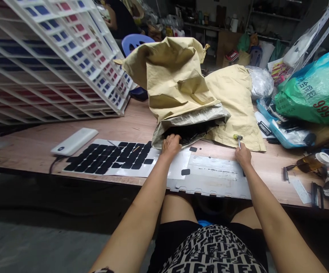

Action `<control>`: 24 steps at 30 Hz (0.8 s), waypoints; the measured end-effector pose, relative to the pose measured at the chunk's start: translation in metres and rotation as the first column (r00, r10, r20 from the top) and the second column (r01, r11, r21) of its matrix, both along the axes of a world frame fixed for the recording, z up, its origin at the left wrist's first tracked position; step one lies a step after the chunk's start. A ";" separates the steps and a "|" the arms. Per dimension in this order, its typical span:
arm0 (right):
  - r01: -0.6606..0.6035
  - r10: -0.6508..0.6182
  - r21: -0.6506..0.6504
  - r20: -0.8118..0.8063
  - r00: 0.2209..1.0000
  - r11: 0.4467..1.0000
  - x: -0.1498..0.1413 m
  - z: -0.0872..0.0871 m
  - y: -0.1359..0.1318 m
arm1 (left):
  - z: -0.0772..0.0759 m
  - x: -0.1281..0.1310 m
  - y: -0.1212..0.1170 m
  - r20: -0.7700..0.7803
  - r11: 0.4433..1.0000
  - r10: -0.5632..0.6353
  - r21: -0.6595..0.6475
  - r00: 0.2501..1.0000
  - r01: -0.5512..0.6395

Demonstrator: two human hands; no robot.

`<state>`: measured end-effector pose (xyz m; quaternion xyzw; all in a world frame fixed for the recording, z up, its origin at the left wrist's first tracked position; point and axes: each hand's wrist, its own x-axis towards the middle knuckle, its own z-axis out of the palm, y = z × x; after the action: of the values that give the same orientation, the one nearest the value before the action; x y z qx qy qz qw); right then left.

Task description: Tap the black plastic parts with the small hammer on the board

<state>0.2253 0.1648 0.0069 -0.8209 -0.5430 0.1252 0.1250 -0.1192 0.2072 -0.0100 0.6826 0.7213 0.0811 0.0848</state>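
Behind the pale pinkish wood-grain table (136,117), the room is dim, its shelf contents hard to make out. A white plastic lattice crate (98,57) is cut off at the left, a shiny green-and-blue plastic bag (315,89) at the right. On the table, the creased, pale-yellow woven sack (178,83) gapes toward the person, its greyish lining folded out; the dark contents cannot be identified. The left hand (171,146) is at the mouth's lower edge, fingers bent and their tips obscured; whether they pinch anything I cannot tell. The right hand (243,154) is closed around a small hammer-like tool with a yellowish head (238,137), its handle mostly covered. Flat, matt black rounded-square pieces (96,157) lie in rows, left of the left hand.
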 end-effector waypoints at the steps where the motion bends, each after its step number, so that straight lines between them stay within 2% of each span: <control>1: 0.000 0.000 0.000 0.000 1.000 1.000 0.000 0.001 0.000 | 0.001 0.000 -0.002 -0.004 1.000 -0.004 0.001 1.000 0.004; 3: 0.003 -0.003 -0.003 -0.001 1.000 1.000 -0.001 0.002 -0.001 | 0.005 0.001 -0.011 -0.001 0.999 -0.035 0.029 0.999 0.035; 7: 0.004 -0.004 -0.007 -0.002 1.000 1.000 -0.001 0.003 -0.001 | 0.013 0.024 -0.045 0.102 0.971 -0.111 0.224 0.989 0.086; 9: 0.000 0.000 0.001 0.001 1.000 1.000 -0.001 0.002 -0.001 | 0.011 0.050 -0.065 0.205 0.945 -0.229 0.279 0.952 0.168; 11: -0.003 0.003 0.011 0.001 1.000 1.000 0.000 0.001 -0.001 | 0.005 0.082 -0.081 0.307 0.915 -0.375 0.273 0.874 0.297; 13: 0.000 0.000 0.013 -0.002 1.000 1.000 0.000 0.001 -0.001 | -0.003 0.113 -0.091 0.379 0.886 -0.462 0.244 0.802 0.395; 15: 0.006 -0.006 0.011 -0.010 1.000 1.000 -0.001 0.002 -0.001 | -0.012 0.136 -0.095 0.410 0.880 -0.476 0.225 0.778 0.419; 17: 0.012 -0.012 0.015 -0.023 1.000 1.000 -0.001 0.001 -0.002 | -0.019 0.148 -0.094 0.426 0.889 -0.458 0.220 0.780 0.401; 20: 0.001 0.002 0.063 -0.049 0.999 0.998 0.000 -0.001 -0.002 | -0.026 0.151 -0.089 0.473 0.903 -0.429 0.203 0.770 0.378; 24: -0.013 0.029 0.172 -0.090 0.996 0.985 0.006 -0.005 0.001 | -0.028 0.146 -0.084 0.528 0.906 -0.417 0.186 0.739 0.379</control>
<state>0.2310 0.1654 0.0023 -0.7947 -0.5541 0.1169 0.2186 0.0265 0.1234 -0.0382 0.7695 0.4990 0.2799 0.2839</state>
